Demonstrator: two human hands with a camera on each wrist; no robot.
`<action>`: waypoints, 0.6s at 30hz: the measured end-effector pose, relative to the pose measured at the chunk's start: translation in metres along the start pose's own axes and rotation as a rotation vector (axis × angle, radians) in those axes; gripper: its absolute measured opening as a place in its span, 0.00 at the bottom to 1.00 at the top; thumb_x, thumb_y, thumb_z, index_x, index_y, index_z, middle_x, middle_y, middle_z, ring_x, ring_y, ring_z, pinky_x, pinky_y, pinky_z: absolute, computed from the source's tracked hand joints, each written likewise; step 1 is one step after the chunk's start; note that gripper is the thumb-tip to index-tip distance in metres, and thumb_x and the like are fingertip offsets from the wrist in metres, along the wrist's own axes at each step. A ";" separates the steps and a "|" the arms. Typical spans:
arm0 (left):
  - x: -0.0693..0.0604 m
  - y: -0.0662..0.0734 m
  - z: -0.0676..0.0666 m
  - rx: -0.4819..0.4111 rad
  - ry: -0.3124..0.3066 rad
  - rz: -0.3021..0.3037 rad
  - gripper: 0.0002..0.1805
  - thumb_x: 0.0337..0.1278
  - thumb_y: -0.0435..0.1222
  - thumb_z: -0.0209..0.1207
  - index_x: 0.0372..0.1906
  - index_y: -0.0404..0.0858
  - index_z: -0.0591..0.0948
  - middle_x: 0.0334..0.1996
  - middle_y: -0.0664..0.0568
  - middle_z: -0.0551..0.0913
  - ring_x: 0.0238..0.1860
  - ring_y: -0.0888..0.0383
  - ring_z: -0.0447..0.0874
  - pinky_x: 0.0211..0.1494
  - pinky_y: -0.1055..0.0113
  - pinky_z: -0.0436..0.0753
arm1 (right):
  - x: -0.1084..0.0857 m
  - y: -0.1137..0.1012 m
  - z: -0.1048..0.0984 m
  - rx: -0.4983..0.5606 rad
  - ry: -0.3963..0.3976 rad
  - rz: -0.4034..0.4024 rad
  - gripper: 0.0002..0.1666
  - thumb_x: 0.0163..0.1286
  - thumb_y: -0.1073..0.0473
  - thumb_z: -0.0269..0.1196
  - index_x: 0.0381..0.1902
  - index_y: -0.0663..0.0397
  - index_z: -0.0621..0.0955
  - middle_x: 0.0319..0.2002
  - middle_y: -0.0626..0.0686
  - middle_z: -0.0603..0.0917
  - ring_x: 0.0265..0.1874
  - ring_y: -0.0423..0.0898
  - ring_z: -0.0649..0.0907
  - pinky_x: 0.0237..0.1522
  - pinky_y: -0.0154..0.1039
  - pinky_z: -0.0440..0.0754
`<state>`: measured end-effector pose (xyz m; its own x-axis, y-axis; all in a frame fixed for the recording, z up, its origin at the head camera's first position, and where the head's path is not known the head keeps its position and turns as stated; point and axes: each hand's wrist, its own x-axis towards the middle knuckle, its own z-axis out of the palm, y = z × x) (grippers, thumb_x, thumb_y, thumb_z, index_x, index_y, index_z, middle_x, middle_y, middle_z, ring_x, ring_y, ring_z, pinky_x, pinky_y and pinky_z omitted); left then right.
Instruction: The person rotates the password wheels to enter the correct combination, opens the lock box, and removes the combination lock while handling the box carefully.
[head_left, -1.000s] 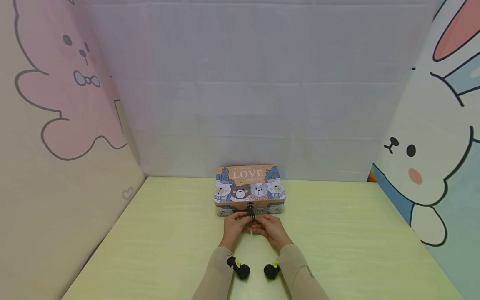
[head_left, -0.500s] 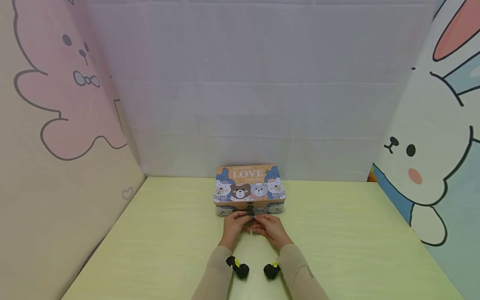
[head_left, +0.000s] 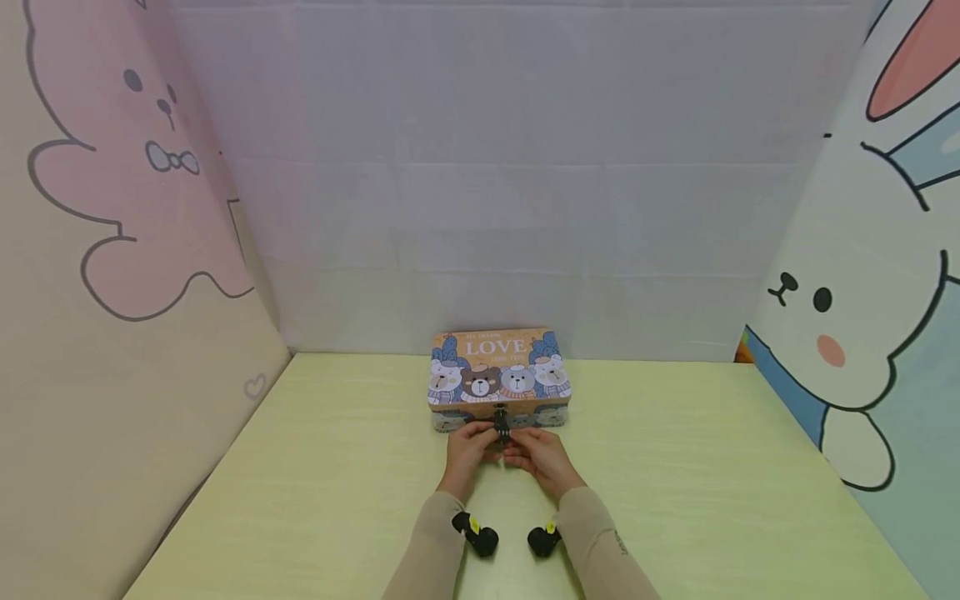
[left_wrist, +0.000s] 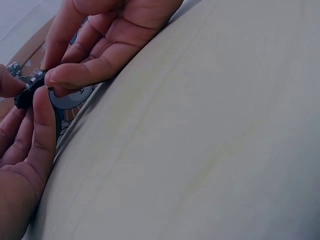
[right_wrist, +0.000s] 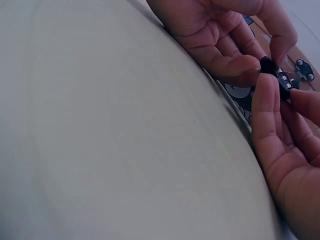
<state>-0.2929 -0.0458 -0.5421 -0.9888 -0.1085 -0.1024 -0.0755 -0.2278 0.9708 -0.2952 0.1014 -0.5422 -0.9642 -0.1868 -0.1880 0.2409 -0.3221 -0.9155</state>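
A small black combination padlock (head_left: 502,427) with silvery number dials is at the front latch (right_wrist: 303,70) of a rectangular tin box (head_left: 498,367). The box lid is down and printed with bears and "LOVE". My left hand (head_left: 467,457) pinches the padlock from the left side, fingertips at its body. From the other side my right hand (head_left: 546,458) pinches it too. In the right wrist view, the dials (right_wrist: 284,79) face up between both hands' fingers. The fingers cover much of the padlock, and whether its shackle is fastened cannot be told.
The box stands on a pale yellow-green table (head_left: 337,500), close to a white back sheet (head_left: 480,183). Side panels with cartoon animals (head_left: 840,317) rise left and right. A black wrist-worn device (head_left: 480,537) sits at each sleeve cuff.
The padlock has turned slightly between my fingers, so its dials show more in the head view. Both hands and the box have stayed in nearly the same place.
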 end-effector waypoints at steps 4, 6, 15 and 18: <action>0.003 -0.005 0.000 0.005 0.004 0.015 0.13 0.56 0.26 0.63 0.44 0.21 0.82 0.31 0.48 0.86 0.19 0.61 0.81 0.24 0.70 0.84 | -0.001 -0.001 0.000 0.001 -0.002 0.005 0.13 0.75 0.69 0.54 0.49 0.78 0.77 0.29 0.55 0.83 0.26 0.42 0.84 0.34 0.34 0.87; 0.002 -0.005 0.000 0.003 0.005 0.025 0.13 0.55 0.26 0.62 0.44 0.20 0.82 0.32 0.47 0.86 0.20 0.61 0.81 0.24 0.70 0.84 | -0.001 -0.001 0.000 -0.001 -0.003 0.004 0.13 0.75 0.69 0.54 0.50 0.78 0.77 0.29 0.55 0.83 0.26 0.42 0.84 0.34 0.34 0.87; -0.005 0.005 0.000 -0.012 -0.018 0.030 0.14 0.56 0.24 0.62 0.45 0.16 0.81 0.33 0.44 0.87 0.18 0.61 0.80 0.24 0.71 0.84 | -0.002 -0.003 0.002 0.006 0.006 0.017 0.13 0.75 0.68 0.54 0.48 0.78 0.77 0.28 0.55 0.83 0.26 0.42 0.84 0.34 0.35 0.87; -0.014 0.018 0.002 -0.001 -0.040 0.041 0.14 0.57 0.24 0.62 0.45 0.15 0.80 0.35 0.43 0.87 0.19 0.60 0.81 0.26 0.69 0.85 | -0.001 -0.004 0.001 0.016 -0.006 0.015 0.12 0.75 0.67 0.54 0.46 0.76 0.77 0.29 0.55 0.83 0.26 0.42 0.84 0.34 0.35 0.87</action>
<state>-0.2807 -0.0466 -0.5232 -0.9954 -0.0792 -0.0542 -0.0352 -0.2248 0.9738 -0.2948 0.1021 -0.5382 -0.9599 -0.1969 -0.1993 0.2568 -0.3338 -0.9070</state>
